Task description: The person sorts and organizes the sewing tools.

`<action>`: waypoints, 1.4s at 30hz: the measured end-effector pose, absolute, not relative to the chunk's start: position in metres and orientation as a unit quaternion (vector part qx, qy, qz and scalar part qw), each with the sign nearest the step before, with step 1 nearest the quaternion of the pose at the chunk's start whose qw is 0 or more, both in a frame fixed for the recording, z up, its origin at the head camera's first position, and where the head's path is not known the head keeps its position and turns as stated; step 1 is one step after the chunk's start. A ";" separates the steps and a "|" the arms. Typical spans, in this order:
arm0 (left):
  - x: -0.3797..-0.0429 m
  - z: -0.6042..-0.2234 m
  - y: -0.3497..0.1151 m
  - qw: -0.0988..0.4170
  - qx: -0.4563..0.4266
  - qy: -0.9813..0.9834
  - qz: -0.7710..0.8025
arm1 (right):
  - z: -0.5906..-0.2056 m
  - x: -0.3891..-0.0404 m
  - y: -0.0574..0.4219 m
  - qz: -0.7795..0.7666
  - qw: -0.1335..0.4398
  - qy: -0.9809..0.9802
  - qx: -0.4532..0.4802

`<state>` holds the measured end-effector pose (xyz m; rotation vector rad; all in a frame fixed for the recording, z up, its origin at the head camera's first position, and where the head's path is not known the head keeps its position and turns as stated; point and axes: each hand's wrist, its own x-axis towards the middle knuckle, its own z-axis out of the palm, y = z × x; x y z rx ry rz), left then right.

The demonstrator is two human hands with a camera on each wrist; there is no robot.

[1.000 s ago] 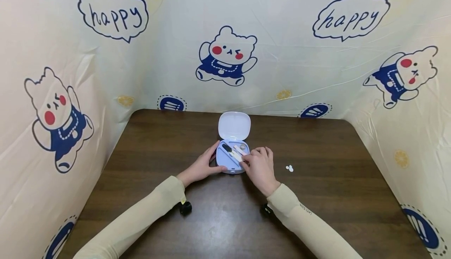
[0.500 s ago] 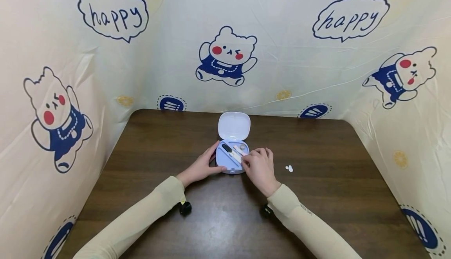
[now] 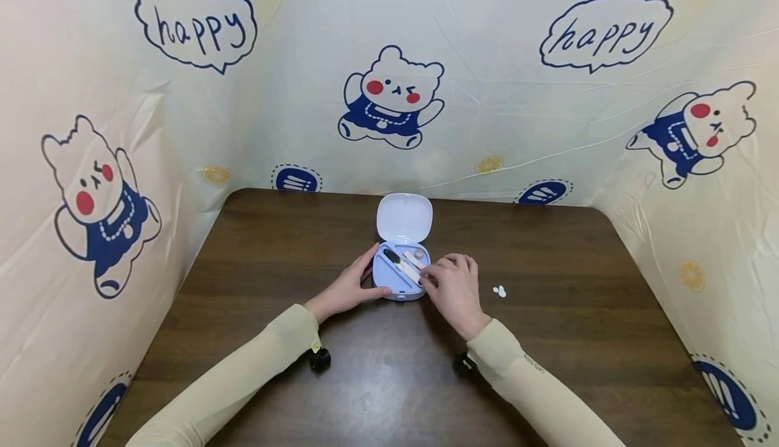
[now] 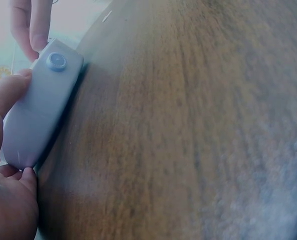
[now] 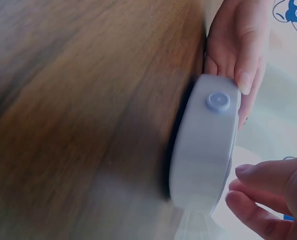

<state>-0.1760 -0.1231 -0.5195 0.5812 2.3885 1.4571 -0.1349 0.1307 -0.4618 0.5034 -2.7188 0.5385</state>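
Observation:
A small light-blue case stands on the table with its lid raised at the back. Inside lie a white stick with a black end and a pink slender piece; their kind is too small to tell. My left hand grips the case's left side, thumb at the front corner and fingers round the far side. Over the right edge of the case is my right hand, its thumb and fingertips bent towards each other. In the right wrist view a gap shows between that thumb and the fingers, with nothing visible in it.
Several tiny white pieces lie on the brown wooden table, right of my right hand. A printed cloth hangs behind and along both sides of the table. A round button sits on the case's front wall.
My right hand has shifted slightly to the right, and more of the white stick's near end shows. The left hand and the case have stayed in place.

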 end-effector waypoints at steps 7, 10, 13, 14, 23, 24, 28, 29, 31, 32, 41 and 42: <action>-0.175 -0.517 -0.123 0.147 0.200 0.826 0.506 | -0.459 -0.137 0.144 0.210 0.164 -0.950 0.162; -0.175 -0.516 -0.123 0.149 0.200 0.826 0.506 | -0.457 -0.138 0.150 0.219 0.157 -0.952 0.147; -0.175 -0.516 -0.123 0.149 0.201 0.824 0.509 | -0.457 -0.139 0.157 0.222 0.154 -0.953 0.136; -0.176 -0.516 -0.124 0.149 0.201 0.823 0.510 | -0.457 -0.139 0.160 0.222 0.153 -0.954 0.133; -0.176 -0.516 -0.123 0.148 0.200 0.822 0.511 | -0.458 -0.139 0.182 0.221 0.158 -0.955 0.116; -0.176 -0.517 -0.123 0.149 0.200 0.822 0.511 | -0.458 -0.139 0.185 0.222 0.159 -0.955 0.113; -0.175 -0.517 -0.123 0.150 0.201 0.822 0.512 | -0.458 -0.137 0.197 0.219 0.158 -0.958 0.099; -0.175 -0.517 -0.123 0.150 0.202 0.822 0.512 | -0.458 -0.136 0.200 0.219 0.154 -0.959 0.093; -0.174 -0.516 -0.123 0.150 0.200 0.822 0.511 | -0.458 -0.135 0.206 0.219 0.145 -0.961 0.084; -0.174 -0.516 -0.124 0.151 0.199 0.822 0.511 | -0.459 -0.135 0.209 0.221 0.139 -0.962 0.079; -0.176 -0.516 -0.124 0.162 0.192 0.826 0.504 | -0.461 -0.133 0.236 0.234 0.087 -0.968 0.030; -0.176 -0.516 -0.125 0.160 0.193 0.825 0.506 | -0.460 -0.132 0.238 0.235 0.080 -0.968 0.027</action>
